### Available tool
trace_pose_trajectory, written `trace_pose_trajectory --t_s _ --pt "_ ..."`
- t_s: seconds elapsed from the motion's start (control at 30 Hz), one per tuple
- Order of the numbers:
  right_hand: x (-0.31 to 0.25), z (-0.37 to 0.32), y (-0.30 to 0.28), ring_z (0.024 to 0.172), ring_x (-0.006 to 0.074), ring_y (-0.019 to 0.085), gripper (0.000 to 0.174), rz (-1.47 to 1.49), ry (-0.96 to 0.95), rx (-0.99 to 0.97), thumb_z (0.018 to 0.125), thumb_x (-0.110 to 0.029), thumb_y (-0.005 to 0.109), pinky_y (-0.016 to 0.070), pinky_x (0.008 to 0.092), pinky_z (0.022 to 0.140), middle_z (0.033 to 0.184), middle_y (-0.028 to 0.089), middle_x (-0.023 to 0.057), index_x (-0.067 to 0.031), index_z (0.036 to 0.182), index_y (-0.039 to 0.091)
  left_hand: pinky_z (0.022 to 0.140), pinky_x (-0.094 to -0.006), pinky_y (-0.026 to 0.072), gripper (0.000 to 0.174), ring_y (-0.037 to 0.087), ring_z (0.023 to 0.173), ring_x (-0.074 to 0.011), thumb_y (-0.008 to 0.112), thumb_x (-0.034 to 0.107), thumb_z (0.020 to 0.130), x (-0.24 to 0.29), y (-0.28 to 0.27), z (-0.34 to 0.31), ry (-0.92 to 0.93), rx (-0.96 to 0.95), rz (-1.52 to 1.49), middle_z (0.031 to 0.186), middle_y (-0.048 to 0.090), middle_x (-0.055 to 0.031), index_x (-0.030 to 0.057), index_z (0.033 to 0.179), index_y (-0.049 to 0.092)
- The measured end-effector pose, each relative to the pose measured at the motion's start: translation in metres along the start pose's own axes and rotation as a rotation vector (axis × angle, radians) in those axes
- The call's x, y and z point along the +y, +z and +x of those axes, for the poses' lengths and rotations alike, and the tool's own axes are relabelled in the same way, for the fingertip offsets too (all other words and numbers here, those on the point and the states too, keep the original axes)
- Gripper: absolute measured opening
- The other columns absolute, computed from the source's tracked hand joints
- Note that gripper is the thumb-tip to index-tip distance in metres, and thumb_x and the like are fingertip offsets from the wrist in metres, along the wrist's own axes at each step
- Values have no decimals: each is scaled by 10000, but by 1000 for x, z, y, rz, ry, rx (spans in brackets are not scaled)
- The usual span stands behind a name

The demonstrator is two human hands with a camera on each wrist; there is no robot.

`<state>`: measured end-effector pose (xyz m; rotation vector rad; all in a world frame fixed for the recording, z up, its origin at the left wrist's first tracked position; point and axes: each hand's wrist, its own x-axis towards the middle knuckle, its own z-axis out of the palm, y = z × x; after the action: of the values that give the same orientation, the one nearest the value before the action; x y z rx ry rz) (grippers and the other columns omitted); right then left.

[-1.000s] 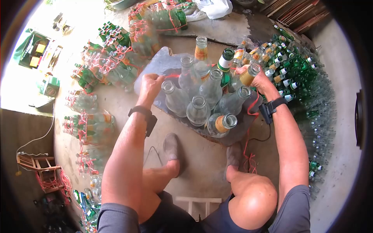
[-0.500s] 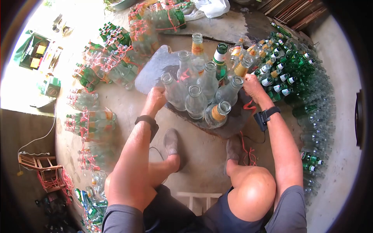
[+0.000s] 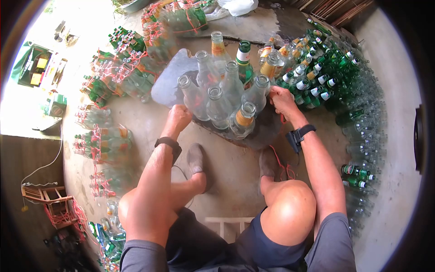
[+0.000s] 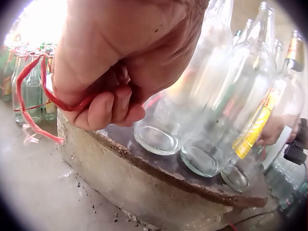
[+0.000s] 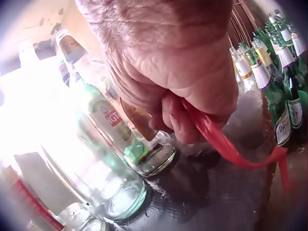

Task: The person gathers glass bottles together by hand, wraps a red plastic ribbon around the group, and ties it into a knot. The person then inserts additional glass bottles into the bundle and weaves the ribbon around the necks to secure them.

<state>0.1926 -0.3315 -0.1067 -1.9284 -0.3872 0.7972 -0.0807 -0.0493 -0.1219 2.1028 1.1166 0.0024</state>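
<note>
A tight cluster of several bottles stands on a dark slab, most of them clear glass bottles, with a green bottle at the back. My left hand is by the cluster's left side, fingers curled round a red plastic string whose loose end hangs down outside the slab in the left wrist view. At the cluster's right side, my right hand grips red string that trails past the slab's edge. Most of the string's run around the bottles is hidden behind glass.
Bundles of bottles tied with red string line the floor at left. Many loose green bottles and clear bottles crowd the right by the wall. A small wooden stool with red string lies at lower left.
Both hands have come down and nearer the front, keeping hold of the string. The right hand has moved out from behind an orange-labelled bottle. The bottles stand closer together.
</note>
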Motion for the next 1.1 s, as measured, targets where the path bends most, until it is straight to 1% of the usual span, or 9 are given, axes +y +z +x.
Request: trace_pose_trajectory --t_s 0.1,0.2,0.33,0.37,0.4,0.5,0.67,1.03,1.1 --pt "13 -2 1 510 102 481 280 -26 -16 -6 1027 -286 593 336 293 426 685 570 -3 -53 1004 747 775 -469 573 251 746 800 -419 634 187 901 -4 9 -6 35 -20 -26 817 700 -301 -31 843 744" --pt "21 -14 3 535 72 426 279 -72 4 -11 1039 -284 574 317 261 439 716 550 -19 -74 1065 756 695 -448 571 260 732 691 -342 629 192 917 -7 18 -15 48 43 -10 766 731 -227 -21 837 755" --pt "31 -27 6 541 72 431 315 -126 -86 -33 1049 -311 562 323 267 437 723 559 -14 -58 1072 749 557 -331 508 235 622 589 -157 600 171 994 14 11 -43 -160 -91 -365 762 701 -86 -17 926 723" --pt "31 -34 6 579 115 520 338 -140 -105 -22 1040 -307 563 400 313 519 705 607 36 -26 1047 751 528 -273 480 221 568 568 -96 582 174 1039 15 12 -49 -201 -138 -519 790 678 -34 -6 981 695" --pt "30 -40 7 618 157 608 363 -154 -126 -10 1031 -304 564 476 360 601 687 655 86 6 1021 754 528 -273 480 221 568 568 -96 582 174 1039 16 14 -54 -208 -136 -514 790 678 -34 -6 981 695" --pt "34 -49 9 589 148 587 372 -129 -133 -41 1038 -313 557 458 345 545 684 641 72 7 1028 747 563 -287 532 231 635 623 -136 601 156 1035 18 16 -64 -273 -106 -705 816 711 -86 -41 972 704" --pt "38 -65 8 551 132 556 387 -80 -81 -94 1046 -342 549 415 311 465 687 625 56 -2 1044 735 790 -347 615 184 710 828 -160 557 176 1090 23 18 -81 -339 -218 -935 983 727 -73 28 1095 666" --pt "49 -99 14 555 79 473 379 -129 -37 -163 1066 -375 540 366 267 451 700 569 -14 -42 1044 720 854 -431 625 191 724 955 -215 563 206 1098 31 48 -109 -339 -231 -1103 1041 731 -79 46 1118 665" --pt "48 -106 16 637 172 606 398 -100 -26 -144 1029 -337 569 489 365 637 672 645 80 21 960 727 856 -432 625 188 721 956 -213 570 211 1097 36 54 -116 -342 -220 -1098 1042 731 -73 52 1117 667"
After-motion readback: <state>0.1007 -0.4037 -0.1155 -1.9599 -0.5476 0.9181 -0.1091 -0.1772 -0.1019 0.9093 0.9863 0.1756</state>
